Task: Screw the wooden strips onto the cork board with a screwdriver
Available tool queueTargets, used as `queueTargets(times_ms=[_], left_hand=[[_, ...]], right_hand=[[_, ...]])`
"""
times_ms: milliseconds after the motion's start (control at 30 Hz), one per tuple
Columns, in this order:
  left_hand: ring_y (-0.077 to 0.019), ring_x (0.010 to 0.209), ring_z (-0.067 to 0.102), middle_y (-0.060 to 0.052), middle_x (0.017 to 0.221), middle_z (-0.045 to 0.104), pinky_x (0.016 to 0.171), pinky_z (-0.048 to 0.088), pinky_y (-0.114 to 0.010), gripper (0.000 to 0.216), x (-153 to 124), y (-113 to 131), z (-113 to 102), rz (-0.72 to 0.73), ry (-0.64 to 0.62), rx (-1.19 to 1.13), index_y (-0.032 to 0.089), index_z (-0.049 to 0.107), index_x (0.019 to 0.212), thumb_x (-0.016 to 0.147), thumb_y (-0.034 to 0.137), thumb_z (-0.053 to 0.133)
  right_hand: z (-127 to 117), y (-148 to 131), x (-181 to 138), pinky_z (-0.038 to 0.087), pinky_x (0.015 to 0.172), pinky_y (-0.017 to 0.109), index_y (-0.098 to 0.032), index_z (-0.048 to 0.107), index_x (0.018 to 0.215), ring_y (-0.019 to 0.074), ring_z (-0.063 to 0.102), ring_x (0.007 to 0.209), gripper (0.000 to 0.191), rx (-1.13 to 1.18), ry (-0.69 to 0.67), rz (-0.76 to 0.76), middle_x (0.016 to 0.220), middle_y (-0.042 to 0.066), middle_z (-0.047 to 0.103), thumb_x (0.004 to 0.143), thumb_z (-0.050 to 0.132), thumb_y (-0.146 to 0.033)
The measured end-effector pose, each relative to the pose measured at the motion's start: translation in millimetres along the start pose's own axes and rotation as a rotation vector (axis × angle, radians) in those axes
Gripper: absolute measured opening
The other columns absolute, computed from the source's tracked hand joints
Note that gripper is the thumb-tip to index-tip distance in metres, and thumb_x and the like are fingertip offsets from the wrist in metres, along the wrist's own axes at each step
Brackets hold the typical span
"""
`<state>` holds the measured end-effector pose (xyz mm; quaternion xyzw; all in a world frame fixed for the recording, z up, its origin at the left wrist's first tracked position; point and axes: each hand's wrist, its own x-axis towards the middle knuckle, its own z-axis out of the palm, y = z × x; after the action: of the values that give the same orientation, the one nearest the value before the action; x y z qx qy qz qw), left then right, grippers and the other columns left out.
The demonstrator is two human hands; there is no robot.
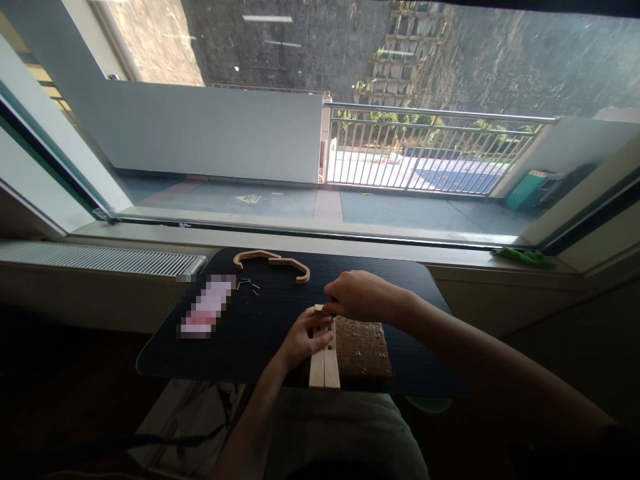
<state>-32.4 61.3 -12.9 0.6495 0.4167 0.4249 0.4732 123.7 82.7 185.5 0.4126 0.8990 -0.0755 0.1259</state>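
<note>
Lap: grey-clad lap sits under the near edge of the black desk, closest of all.
Left hand: left hand is closed over the pale wooden strips, thumb on their left side and fingers curled across the top, about halfway along them.
Right hand: right hand has its fingers bunched together, tips down on the far end of the strips; whether they pinch something small there cannot be told.
Strips: two lie side by side, touching, running from the near edge of the desk away from the person, right of its middle.
Board: brown cork-like square board lies flat, touching the strips' right side, near the near edge.
Small parts: dark little nails or screws are scattered towards the far edge, left of the hands.
Curved parts: two light, bent wooden pieces lie just beyond them, at the far edge.
Left side: blurred pink and white oblong lies near the desk's far left corner.
Beyond the desk: white ribbed radiator is at the left; a green cloth lies on the window sill at the right; a metal balcony railing shows through the glass.
</note>
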Motion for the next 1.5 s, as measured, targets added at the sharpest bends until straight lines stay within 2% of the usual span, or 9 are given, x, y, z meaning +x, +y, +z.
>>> queueTargets(times_ms=[100,233,300,433,733,967,1133,1267,1500], left_hand=[[-0.0278,0.112,0.059,-0.009,0.115,0.063,0.101,0.049,-0.040,0.027,0,1,0,-0.002,0.002,-0.009,0.021,0.078,0.094,0.072,0.036,0.079],[-0.0259,0.108,0.060,-0.008,0.114,0.064,0.099,0.049,-0.038,0.023,-1,5,0,0.010,-0.007,-0.006,0.021,0.077,0.091,0.074,0.035,0.078],[-0.0250,0.107,0.059,-0.008,0.114,0.064,0.099,0.049,-0.038,0.022,-1,7,-1,0.028,-0.015,0.005,0.021,0.077,0.092,0.074,0.035,0.077],[-0.0243,0.106,0.059,-0.007,0.114,0.064,0.097,0.049,-0.036,0.022,-1,12,-1,0.029,-0.035,0.010,0.021,0.076,0.094,0.075,0.034,0.076],[-0.0252,0.108,0.059,-0.007,0.114,0.065,0.100,0.048,-0.039,0.022,0,10,-1,0.034,-0.024,-0.010,0.022,0.077,0.095,0.075,0.032,0.076],[-0.0256,0.110,0.059,-0.008,0.115,0.063,0.099,0.050,-0.040,0.023,0,10,-1,0.030,-0.037,-0.026,0.020,0.076,0.094,0.076,0.033,0.077],[-0.0260,0.110,0.059,-0.009,0.115,0.063,0.098,0.050,-0.039,0.023,0,8,-1,0.012,-0.026,-0.015,0.020,0.076,0.093,0.075,0.034,0.077],[-0.0263,0.111,0.059,-0.009,0.115,0.063,0.100,0.049,-0.039,0.021,0,8,-1,0.030,-0.026,-0.001,0.020,0.076,0.093,0.076,0.032,0.075],[-0.0268,0.110,0.060,-0.010,0.114,0.064,0.097,0.051,-0.038,0.022,0,5,-1,0.026,-0.021,0.009,0.020,0.076,0.093,0.075,0.032,0.076]], right_hand=[[2,-2,0,0.031,0.053,0.027,-0.015,0.069,0.084,0.0197,0.066,0.071,0.033,-0.009,0.006,-0.011,0.082,0.010,0.072,0.098,0.047,-0.035],[7,-3,-1,0.033,0.055,0.027,-0.017,0.063,0.101,0.0215,0.067,0.076,0.024,0.014,0.061,-0.034,0.089,0.009,0.072,0.096,0.048,-0.036],[10,-2,-1,0.034,0.056,0.028,-0.017,0.058,0.109,0.0218,0.067,0.079,0.026,0.047,0.087,-0.058,0.097,0.010,0.071,0.095,0.050,-0.038],[14,-1,-2,0.037,0.059,0.028,-0.017,0.055,0.108,0.0202,0.065,0.081,0.022,0.116,0.103,-0.084,0.105,0.010,0.067,0.095,0.048,-0.034],[15,3,-3,0.034,0.059,0.028,-0.017,0.056,0.099,0.0177,0.061,0.078,0.015,0.169,0.075,-0.139,0.098,0.008,0.067,0.094,0.050,-0.029],[10,2,-4,0.028,0.054,0.027,-0.016,0.058,0.102,0.0167,0.059,0.069,0.021,0.141,0.022,-0.098,0.088,0.009,0.069,0.096,0.045,-0.032],[10,4,-5,0.026,0.051,0.027,-0.015,0.061,0.098,0.0153,0.055,0.062,0.025,0.118,0.038,-0.070,0.083,0.008,0.068,0.096,0.042,-0.032],[11,2,-4,0.026,0.051,0.028,-0.015,0.062,0.099,0.0151,0.055,0.062,0.027,0.103,0.063,-0.092,0.082,0.008,0.069,0.096,0.042,-0.031],[7,0,-4,0.026,0.051,0.027,-0.015,0.067,0.096,0.0142,0.055,0.061,0.029,0.112,0.040,-0.043,0.082,0.008,0.070,0.095,0.043,-0.031]])
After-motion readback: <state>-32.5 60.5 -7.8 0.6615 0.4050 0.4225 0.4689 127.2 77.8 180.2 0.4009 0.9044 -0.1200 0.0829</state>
